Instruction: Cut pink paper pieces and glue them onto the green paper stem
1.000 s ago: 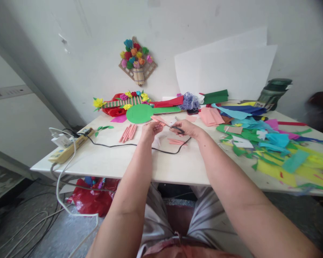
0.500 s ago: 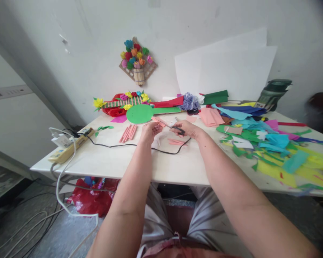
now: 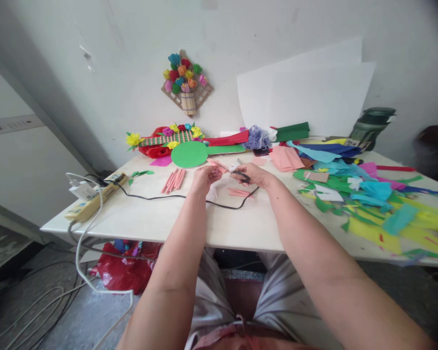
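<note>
My left hand (image 3: pixel 203 178) is closed on a small pink paper piece (image 3: pixel 216 164), held just above the white table (image 3: pixel 149 218). My right hand (image 3: pixel 251 174) grips black-handled scissors (image 3: pixel 241 175) whose blades reach toward that pink piece. Below my hands lie more pink strips (image 3: pixel 238 192) and a black cable (image 3: pixel 190 198). A bundle of pink paper rolls (image 3: pixel 173 180) rests to the left of my left hand.
A green paper disc (image 3: pixel 189 154) and paper flower craft (image 3: pixel 168 138) sit at the back. Coloured paper scraps (image 3: pixel 368 194) cover the right side. A power strip (image 3: pixel 91 201) with white cables lies at the left edge. A dark green container (image 3: pixel 372 126) stands far right.
My hands have barely moved; the pink piece and the scissors shifted slightly between my fingers.
</note>
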{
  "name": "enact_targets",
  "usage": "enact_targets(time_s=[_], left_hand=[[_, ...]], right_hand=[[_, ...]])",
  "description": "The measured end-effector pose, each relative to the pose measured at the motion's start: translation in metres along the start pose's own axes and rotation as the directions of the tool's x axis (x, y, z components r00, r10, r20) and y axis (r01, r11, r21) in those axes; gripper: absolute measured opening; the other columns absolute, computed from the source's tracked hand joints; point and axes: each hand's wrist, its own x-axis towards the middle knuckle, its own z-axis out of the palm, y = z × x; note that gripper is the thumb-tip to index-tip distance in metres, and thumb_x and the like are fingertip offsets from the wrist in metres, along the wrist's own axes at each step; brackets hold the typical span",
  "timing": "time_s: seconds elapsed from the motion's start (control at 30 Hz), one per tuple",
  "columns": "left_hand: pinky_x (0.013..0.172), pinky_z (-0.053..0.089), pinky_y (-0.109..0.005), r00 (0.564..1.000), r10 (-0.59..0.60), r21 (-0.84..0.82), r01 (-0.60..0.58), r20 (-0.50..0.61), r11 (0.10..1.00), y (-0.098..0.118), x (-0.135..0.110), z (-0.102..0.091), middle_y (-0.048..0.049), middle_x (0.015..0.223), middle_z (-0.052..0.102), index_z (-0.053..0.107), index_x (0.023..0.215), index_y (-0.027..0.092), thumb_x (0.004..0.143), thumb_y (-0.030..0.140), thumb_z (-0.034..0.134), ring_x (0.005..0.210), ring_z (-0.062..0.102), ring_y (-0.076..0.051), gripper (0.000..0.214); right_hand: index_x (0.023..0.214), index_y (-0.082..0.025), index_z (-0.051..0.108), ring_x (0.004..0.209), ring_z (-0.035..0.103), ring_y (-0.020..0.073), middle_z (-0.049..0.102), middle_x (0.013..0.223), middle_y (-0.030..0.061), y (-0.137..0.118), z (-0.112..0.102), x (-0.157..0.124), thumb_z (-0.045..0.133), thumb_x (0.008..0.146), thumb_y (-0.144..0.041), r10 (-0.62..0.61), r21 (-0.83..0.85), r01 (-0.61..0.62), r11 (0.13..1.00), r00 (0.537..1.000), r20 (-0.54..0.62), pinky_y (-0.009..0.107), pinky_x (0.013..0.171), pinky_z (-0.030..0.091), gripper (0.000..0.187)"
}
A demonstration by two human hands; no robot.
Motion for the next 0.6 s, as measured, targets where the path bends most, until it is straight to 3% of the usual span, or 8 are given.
enact_targets(time_s=[0.6], left_hand=[[0.06, 0.052, -0.026, 0.996, -0.059, -0.025, 0.058, -0.066, 0.998, 0.0021, 0.0012, 0.0004, -0.006, 0.055, 0.062, 0.059, 0.065, 0.01, 0.064, 0.013, 0.057, 0.051, 0.06, -0.013, 0.004]], right_hand=[[0.07, -0.011, 0.061, 0.035, 0.037, 0.0021, 0.05, 0.051, -0.0044, -0.0018, 0.0012, 0.0007, 0.073, 0.066, -0.031, 0.032, 0.043, -0.03, 0.999, 0.999, -0.028, 0.017, 0.033, 0.029, 0.024]])
